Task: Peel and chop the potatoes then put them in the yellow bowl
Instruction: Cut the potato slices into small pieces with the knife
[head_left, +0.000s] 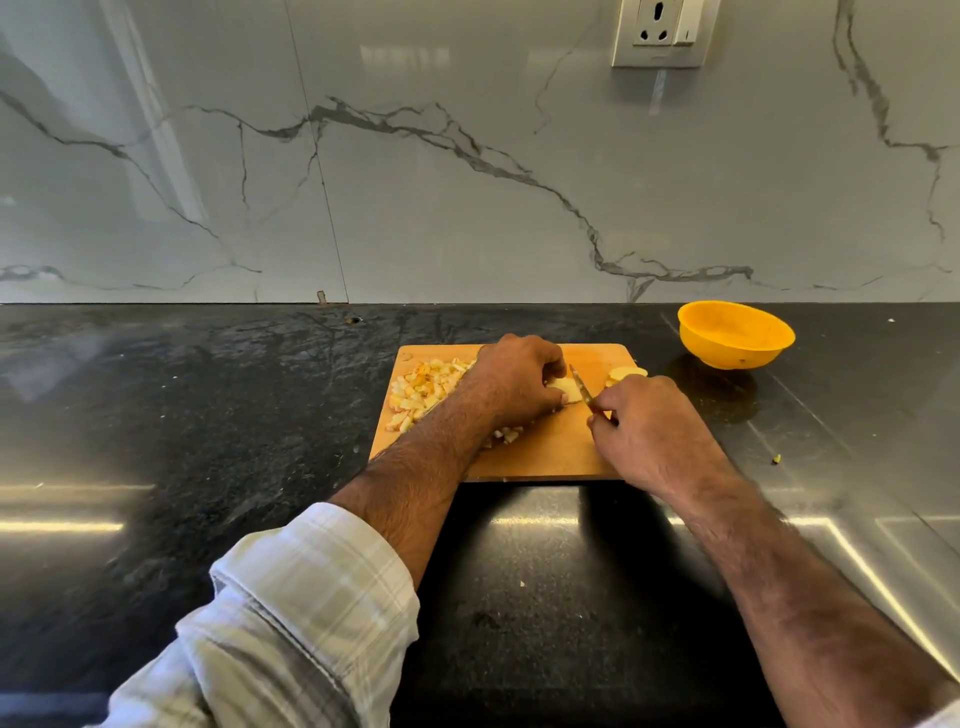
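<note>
Right grip (644, 431) clasps the knife (582, 385), blade pointing away-left; left grip (519, 382) pinches potato piece (566, 388).

Two hands (519, 379), one knife (582, 385), one cutting board (550, 447), one yellow bowl (735, 335), one wall socket (662, 31).

I am wearing a pale checked shirt, its left sleeve (311, 613) rolled back above the wrist, while my right forearm (810, 597) is showing bare and hairy.
</note>
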